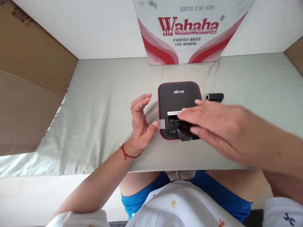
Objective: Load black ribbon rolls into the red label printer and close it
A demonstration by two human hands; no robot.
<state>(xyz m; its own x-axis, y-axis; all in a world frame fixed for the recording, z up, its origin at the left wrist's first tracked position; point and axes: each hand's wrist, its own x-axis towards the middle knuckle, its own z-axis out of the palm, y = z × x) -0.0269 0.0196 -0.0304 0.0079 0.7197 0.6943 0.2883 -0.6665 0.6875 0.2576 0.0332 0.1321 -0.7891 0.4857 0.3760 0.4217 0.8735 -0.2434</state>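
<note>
A black, rounded flat device (pixel 178 102) with a red edge and white lettering lies on the cloth in front of me. It has a small slot under a white warning label and a strip of grey tape (pixel 162 124) at its left edge. My left hand (pixel 142 123) is open at that edge, the thumb tip at the tape and the fingers spread and bent. My right hand (pixel 220 129) reaches over the lower right of the device. Its thumb and fingers are on a glossy black piece (pixel 184 130), partly hidden beneath them.
A small black cylinder (pixel 214 97) with a ringed end lies right of the device. Behind stands a white and red Wahaha water carton (pixel 187 53). Brown cardboard (pixel 30 88) rises at the left, more at the far right. Pale green cloth (pixel 106 94) covers the table.
</note>
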